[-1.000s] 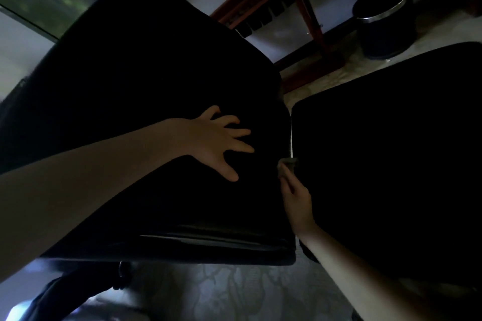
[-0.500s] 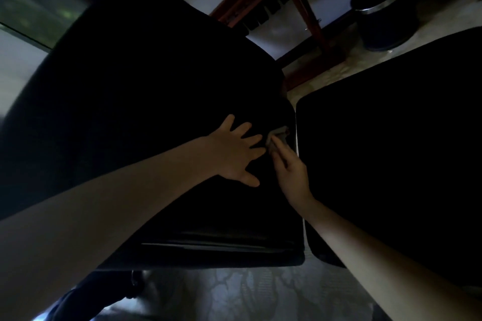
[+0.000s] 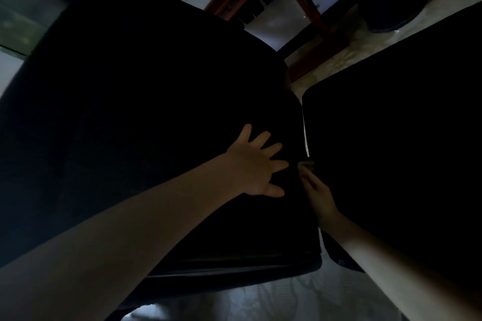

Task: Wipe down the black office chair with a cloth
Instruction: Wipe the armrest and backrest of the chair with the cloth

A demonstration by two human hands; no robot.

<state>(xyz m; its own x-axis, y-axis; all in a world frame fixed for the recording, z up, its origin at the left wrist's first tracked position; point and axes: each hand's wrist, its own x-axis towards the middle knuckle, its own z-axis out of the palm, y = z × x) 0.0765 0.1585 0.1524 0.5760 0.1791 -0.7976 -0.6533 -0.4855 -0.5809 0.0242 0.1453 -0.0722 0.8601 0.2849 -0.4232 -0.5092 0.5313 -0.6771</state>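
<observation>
Black office chair (image 3: 130, 112): dark padded surface, fills left and centre.
Left hand (image 3: 254, 164): flat on the chair, fingers (image 3: 261, 137) spread.
Right hand (image 3: 317, 194): at the chair's right edge, touching the cloth; grip too dark to tell.
Cloth (image 3: 307, 164): small, pale, beside a second black panel (image 3: 404, 138).
Bin (image 3: 388, 0): dark, round, metal-rimmed, upper right.

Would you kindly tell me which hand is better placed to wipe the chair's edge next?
Right. The right hand has the cloth at its fingertips, at the edge of the black chair. The left hand lies flat on the chair, fingers spread, without any cloth, probably steadying it.
</observation>
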